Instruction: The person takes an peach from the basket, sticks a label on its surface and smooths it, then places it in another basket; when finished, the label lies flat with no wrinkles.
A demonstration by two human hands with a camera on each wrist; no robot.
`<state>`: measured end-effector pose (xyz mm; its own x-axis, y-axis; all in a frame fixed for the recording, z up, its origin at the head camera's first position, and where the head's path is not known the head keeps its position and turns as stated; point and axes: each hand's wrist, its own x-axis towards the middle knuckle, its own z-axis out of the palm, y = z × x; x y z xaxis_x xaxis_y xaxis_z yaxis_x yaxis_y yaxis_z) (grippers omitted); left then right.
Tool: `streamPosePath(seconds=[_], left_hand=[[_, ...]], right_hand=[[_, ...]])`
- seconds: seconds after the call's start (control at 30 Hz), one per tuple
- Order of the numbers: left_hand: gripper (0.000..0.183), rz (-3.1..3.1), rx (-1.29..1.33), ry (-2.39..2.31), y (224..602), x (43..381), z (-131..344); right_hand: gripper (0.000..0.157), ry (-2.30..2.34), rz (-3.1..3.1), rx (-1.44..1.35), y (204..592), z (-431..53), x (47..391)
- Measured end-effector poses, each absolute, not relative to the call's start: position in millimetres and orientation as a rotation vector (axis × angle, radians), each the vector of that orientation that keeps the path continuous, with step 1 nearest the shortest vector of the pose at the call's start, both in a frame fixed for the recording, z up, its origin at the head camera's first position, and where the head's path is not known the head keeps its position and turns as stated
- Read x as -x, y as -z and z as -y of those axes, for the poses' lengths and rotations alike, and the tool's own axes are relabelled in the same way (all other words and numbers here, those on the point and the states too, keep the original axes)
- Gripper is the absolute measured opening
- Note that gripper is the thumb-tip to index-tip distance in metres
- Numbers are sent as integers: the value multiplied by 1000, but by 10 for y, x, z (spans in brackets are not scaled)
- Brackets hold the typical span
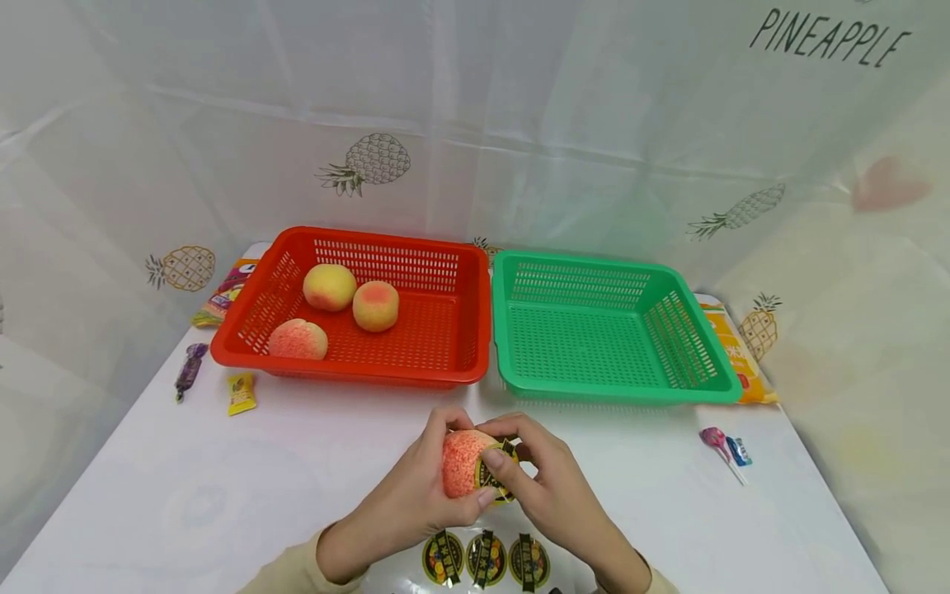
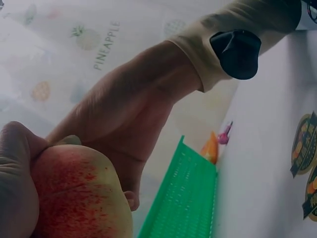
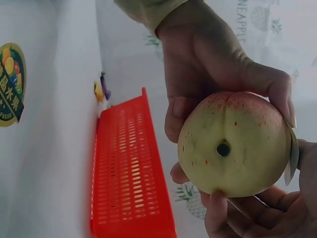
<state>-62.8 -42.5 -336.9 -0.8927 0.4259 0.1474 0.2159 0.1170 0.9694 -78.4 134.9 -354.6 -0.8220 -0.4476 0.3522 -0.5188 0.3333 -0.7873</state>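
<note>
Far side: a pale, translucent white hanging sheet (image 1: 475, 82), with soft vertical folds and long crosswise creases.
Far prints: a grey line-drawn pineapple (image 1: 380, 158) left of centre; a slim grey-green pineapple (image 1: 754, 206) to the right.
Left side: matching pale sheeting (image 1: 67, 190), near a yellow-brown pineapple print (image 1: 189, 268).
Right side: a faded red heart print (image 1: 886, 183), an orange-brown pineapple print (image 1: 759, 332), dark slanted PINEAPPLE lettering (image 1: 830, 38).
Surface: a smooth white table (image 1: 185, 462).
Light: soft, diffuse; a faint green tint on the far sheet, right of centre.
</note>
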Motion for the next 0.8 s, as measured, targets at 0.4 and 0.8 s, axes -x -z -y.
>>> streamPosePath(seconds=[0.4, 0.8], left_hand=[[54, -1946, -681, -2000, 3667, 705, 415], [56, -2019, -446, -2019, 3594, 752, 424]], right_hand=[[23, -1909, 2438, -928, 3542, -1397, 773], [33, -2109, 2436, -480, 3542, -1474, 835]])
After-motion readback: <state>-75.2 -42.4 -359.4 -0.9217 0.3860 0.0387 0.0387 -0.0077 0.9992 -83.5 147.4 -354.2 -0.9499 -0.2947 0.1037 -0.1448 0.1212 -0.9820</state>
